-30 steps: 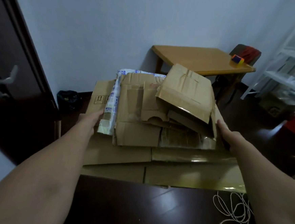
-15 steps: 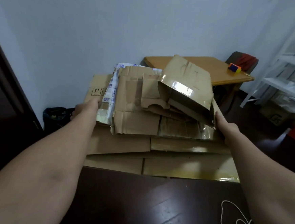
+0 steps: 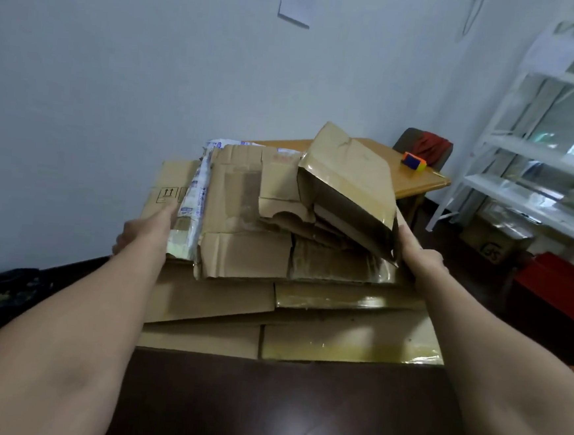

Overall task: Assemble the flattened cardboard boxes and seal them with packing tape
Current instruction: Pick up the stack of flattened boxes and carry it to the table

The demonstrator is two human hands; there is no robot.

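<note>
I carry a stack of flattened cardboard boxes [image 3: 241,255] in front of me, above the dark floor. My left hand [image 3: 147,230] grips the stack's left edge, thumb on top next to a box printed with arrows. My right hand [image 3: 416,255] grips the right edge, thumb on top beside a half-opened tape-covered box [image 3: 350,184] that leans on top of the pile. The largest sheets [image 3: 338,334] lie at the bottom, with shiny tape strips. The fingers under the stack are hidden.
A wooden table [image 3: 415,179] stands beyond the stack with a small orange-and-blue object [image 3: 413,160] on it. A chair [image 3: 425,147] sits behind it. White shelving [image 3: 544,162] fills the right side, a red box [image 3: 561,290] below. A dark bin [image 3: 1,291] sits at left.
The stack has risen and my view has tilted up and turned right; the door at left has left the view and the cord on the floor is almost out of sight.
</note>
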